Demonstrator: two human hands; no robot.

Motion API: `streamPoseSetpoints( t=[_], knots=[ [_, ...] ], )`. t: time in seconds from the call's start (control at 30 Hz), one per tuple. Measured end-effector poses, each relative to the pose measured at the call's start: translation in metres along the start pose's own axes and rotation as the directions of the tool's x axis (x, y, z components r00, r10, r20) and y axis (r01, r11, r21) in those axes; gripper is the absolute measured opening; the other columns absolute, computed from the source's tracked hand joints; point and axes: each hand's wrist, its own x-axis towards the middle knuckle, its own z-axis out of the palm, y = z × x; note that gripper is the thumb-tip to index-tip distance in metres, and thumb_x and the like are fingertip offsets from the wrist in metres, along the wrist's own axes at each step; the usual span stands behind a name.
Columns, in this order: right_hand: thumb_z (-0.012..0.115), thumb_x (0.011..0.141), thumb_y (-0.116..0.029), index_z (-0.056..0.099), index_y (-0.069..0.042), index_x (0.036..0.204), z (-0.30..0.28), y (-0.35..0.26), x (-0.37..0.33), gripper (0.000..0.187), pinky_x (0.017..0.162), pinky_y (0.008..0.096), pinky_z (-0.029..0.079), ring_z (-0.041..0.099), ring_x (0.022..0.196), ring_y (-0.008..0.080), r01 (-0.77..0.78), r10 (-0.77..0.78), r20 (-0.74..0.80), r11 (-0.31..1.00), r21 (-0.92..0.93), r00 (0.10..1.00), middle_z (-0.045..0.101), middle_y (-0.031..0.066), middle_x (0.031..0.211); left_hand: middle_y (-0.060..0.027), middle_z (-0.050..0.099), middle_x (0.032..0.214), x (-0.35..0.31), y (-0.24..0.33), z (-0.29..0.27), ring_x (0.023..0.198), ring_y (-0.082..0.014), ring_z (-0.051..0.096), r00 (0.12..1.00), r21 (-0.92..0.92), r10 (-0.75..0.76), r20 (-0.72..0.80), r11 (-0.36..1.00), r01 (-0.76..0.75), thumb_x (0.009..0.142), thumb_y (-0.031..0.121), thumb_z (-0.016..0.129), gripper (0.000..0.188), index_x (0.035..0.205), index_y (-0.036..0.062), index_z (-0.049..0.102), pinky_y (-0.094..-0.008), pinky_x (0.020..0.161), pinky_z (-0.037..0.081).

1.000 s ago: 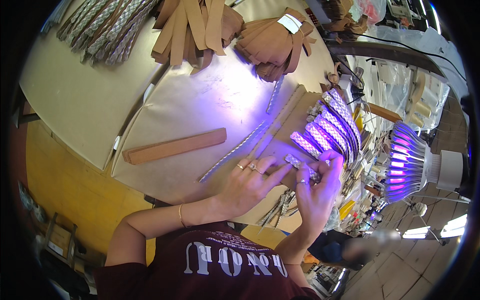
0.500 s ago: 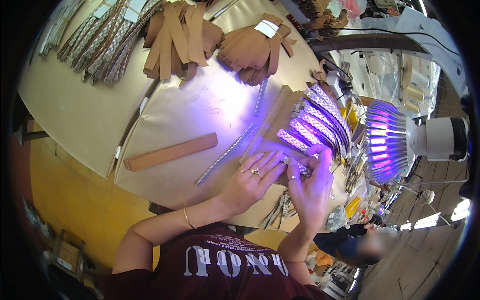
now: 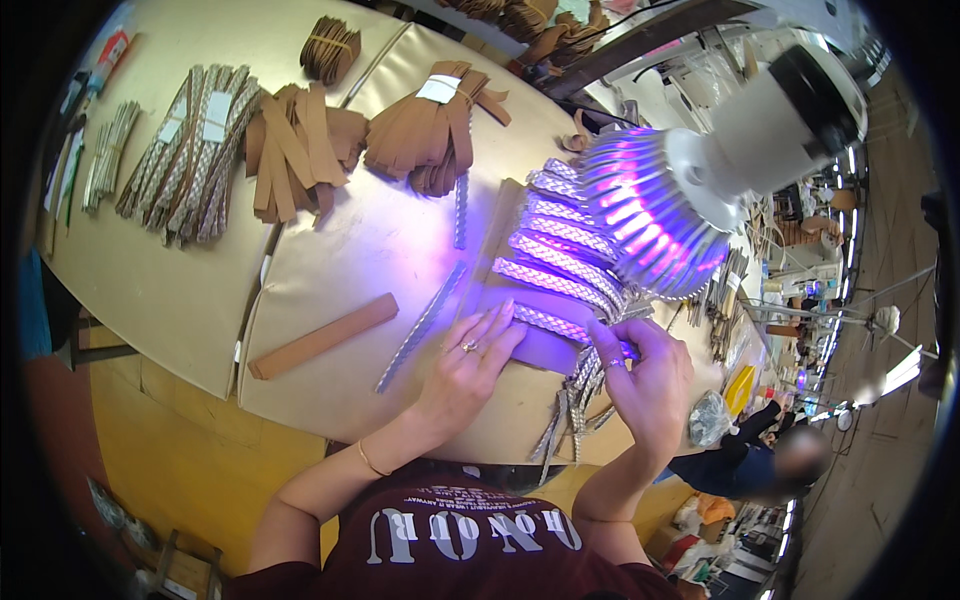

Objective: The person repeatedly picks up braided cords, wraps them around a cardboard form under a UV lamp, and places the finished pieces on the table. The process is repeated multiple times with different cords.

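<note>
A silvery braided strap (image 3: 550,320) stretches between my hands on a brown board (image 3: 545,349) under a violet glow. My right hand (image 3: 645,375) pinches the strap's right end between thumb and fingers. My left hand (image 3: 468,370) lies with its fingers straight, the tips touching the strap's left end. Above this strap, several more braided straps (image 3: 560,275) lie in a row on the board. Their right ends are partly hidden behind the finned lamp (image 3: 650,210). Left of the board lie a thin braided strip (image 3: 422,325) and a flat brown leather strip (image 3: 325,337).
Bundles of brown leather strips (image 3: 425,130) and tied braided straps (image 3: 195,150) lie at the far left. Loose strap ends (image 3: 575,410) hang near the table's front edge. A clear plastic bag (image 3: 710,418) sits at the right, with another person (image 3: 745,465) beyond.
My hands have moved apart, and the strap between them now lies straighter and more exposed. The whole view has shifted, with the lamp now nearer the middle and covering some strap ends.
</note>
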Motion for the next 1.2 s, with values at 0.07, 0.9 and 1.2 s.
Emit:
streamPoseSetpoints(
  t=[0.07, 0.9, 1.2],
  knots=[
    [0.072, 0.086, -0.034, 0.069, -0.001, 0.079, 0.000, 0.002, 0.000, 0.034, 0.057, 0.0383, 0.042, 0.057, 0.057, 0.0289, -0.004, 0.003, 0.019, 0.999, 0.043, 1.000, 0.063, 0.0120, 0.066, -0.0217, 0.061, 0.129, 0.002, 0.001, 0.000, 0.116, -0.0325, 0.062, 1.000, -0.003, -0.001, -0.011, 1.000, 0.001, 0.072, -0.009, 0.067, 0.052, 0.121, 0.0001, 0.056, -0.0432, 0.102, 0.043],
    [0.072, 0.083, -0.052, 0.066, -0.003, 0.080, 0.061, 0.051, -0.012, 0.049, 0.055, 0.0419, 0.047, 0.062, 0.057, 0.0317, -0.304, 0.240, 0.192, 0.821, 0.484, 0.952, 0.060, 0.0147, 0.059, -0.0216, 0.056, 0.135, 0.022, 0.017, -0.027, 0.128, -0.0345, 0.051, 0.973, 0.167, 0.011, 0.229, 0.985, -0.051, 0.078, 0.039, 0.079, 0.073, 0.135, 0.0028, 0.050, -0.0479, 0.107, 0.033],
    [0.071, 0.089, -0.025, 0.061, -0.001, 0.087, 0.049, 0.051, -0.016, 0.025, 0.057, 0.0367, 0.046, 0.061, 0.058, 0.0255, -0.102, 0.103, 0.042, 0.691, 0.716, 0.994, 0.063, 0.0138, 0.068, -0.0292, 0.030, 0.153, 0.034, 0.058, -0.040, 0.143, -0.0440, 0.028, 0.958, 0.441, 0.038, 0.286, 0.882, -0.166, 0.077, 0.058, 0.073, 0.093, 0.146, 0.0036, 0.040, -0.0584, 0.114, 0.019]
  ],
)
